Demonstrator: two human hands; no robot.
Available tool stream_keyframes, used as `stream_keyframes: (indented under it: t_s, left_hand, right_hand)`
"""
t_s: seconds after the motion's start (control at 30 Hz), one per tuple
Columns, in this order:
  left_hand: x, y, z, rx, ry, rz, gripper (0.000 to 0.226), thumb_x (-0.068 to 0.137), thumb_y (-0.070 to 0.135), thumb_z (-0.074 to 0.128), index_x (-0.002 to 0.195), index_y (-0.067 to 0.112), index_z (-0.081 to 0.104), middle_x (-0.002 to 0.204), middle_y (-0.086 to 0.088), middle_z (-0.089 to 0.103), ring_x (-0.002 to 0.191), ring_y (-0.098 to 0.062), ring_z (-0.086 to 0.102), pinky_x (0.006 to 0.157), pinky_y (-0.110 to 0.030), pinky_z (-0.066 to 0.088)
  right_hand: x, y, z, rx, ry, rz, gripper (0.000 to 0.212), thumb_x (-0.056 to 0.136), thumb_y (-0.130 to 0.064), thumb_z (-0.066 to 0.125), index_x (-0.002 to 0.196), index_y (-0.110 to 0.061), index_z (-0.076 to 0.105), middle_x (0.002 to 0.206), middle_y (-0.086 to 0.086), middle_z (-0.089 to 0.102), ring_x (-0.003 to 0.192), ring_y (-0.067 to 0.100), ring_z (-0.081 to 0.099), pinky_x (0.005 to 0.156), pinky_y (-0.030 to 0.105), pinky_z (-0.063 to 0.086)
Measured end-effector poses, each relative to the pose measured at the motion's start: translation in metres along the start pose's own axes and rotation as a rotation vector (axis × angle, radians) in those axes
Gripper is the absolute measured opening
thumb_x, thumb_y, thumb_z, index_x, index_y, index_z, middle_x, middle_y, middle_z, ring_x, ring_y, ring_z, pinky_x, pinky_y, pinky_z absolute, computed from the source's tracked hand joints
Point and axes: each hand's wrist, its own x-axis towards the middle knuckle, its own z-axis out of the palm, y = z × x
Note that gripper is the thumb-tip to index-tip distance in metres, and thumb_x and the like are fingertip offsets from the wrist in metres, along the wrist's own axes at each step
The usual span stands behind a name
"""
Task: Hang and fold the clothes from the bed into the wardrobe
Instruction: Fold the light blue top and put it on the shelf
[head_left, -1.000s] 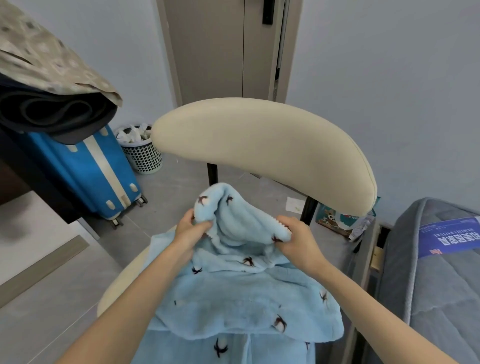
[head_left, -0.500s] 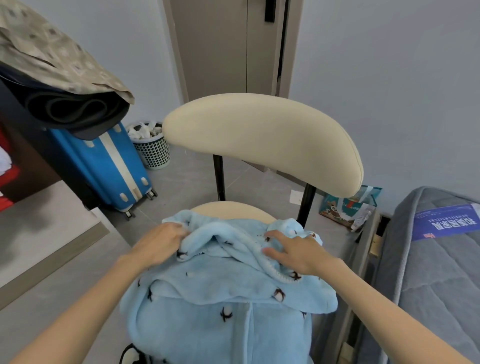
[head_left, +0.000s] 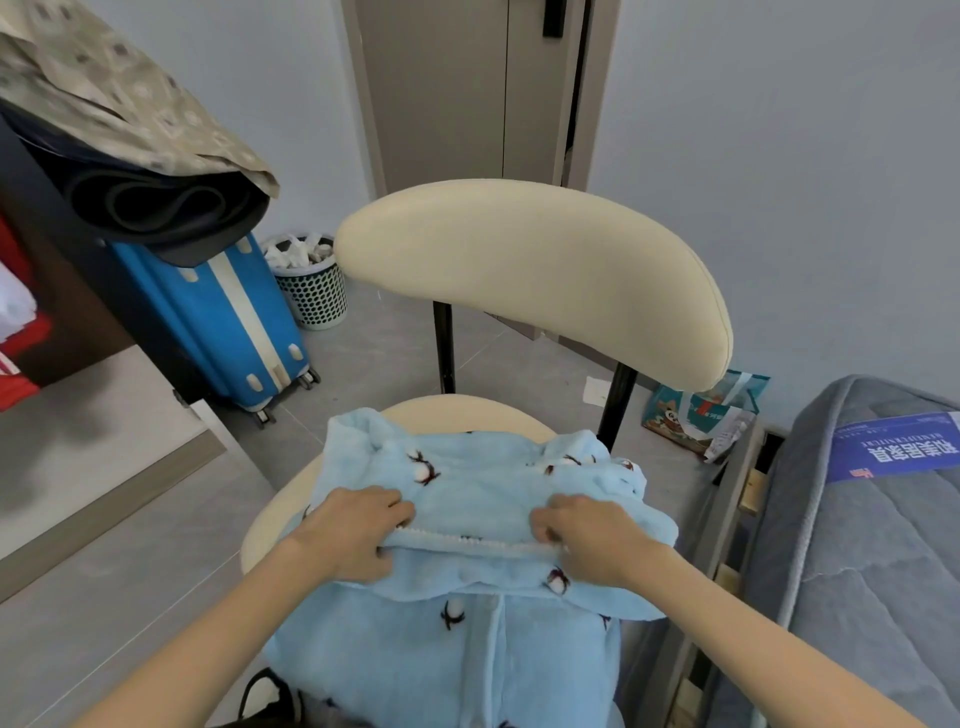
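A fluffy light-blue garment (head_left: 478, 488) with small dark-and-white prints lies spread over the seat of a cream chair (head_left: 535, 270) and hangs down its front. My left hand (head_left: 353, 530) grips the garment's folded edge on the left, fingers curled into the fabric. My right hand (head_left: 582, 535) grips the same white-trimmed edge on the right. The fold lies flat between both hands. The wardrobe (head_left: 62, 332) stands at the left, its dark interior partly visible with red and white items inside.
A blue suitcase (head_left: 218, 322) and a mesh waste bin (head_left: 311, 291) stand behind the chair on the left. A grey mattress (head_left: 857, 519) with a blue label lies at the right. A printed bag (head_left: 701, 415) lies on the floor beside it. A door (head_left: 467, 88) is straight ahead.
Both hands lowered the bunched blue garment onto the chair seat and folded its upper part toward me. The fabric now lies flatter, and my hands sit nearer the chair's front.
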Motion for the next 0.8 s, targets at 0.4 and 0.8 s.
stream_keyframes:
  t_s: [0.4, 0.8]
  left_hand:
    - [0.074, 0.001, -0.048, -0.043, -0.043, -0.069, 0.092, 0.074, 0.031, 0.078, 0.148, 0.024, 0.025, 0.142, 0.001, 0.032, 0.131, -0.021, 0.032, 0.105, -0.037, 0.033]
    - [0.115, -0.041, -0.028, -0.060, -0.510, -0.258, 0.121, 0.066, 0.050, 0.083, 0.153, 0.024, 0.003, 0.151, -0.004, 0.032, 0.139, -0.030, 0.026, 0.113, -0.049, 0.018]
  right_hand:
    - [0.068, 0.006, -0.037, 0.223, 0.094, 0.088, 0.079, 0.079, -0.023, 0.077, 0.145, -0.020, 0.035, 0.145, 0.001, 0.039, 0.133, 0.020, 0.036, 0.103, 0.035, 0.040]
    - [0.093, 0.018, -0.020, -0.191, -0.329, 0.335, 0.072, 0.063, -0.049, 0.083, 0.120, -0.016, 0.054, 0.099, -0.003, 0.056, 0.107, 0.022, 0.054, 0.087, 0.036, 0.029]
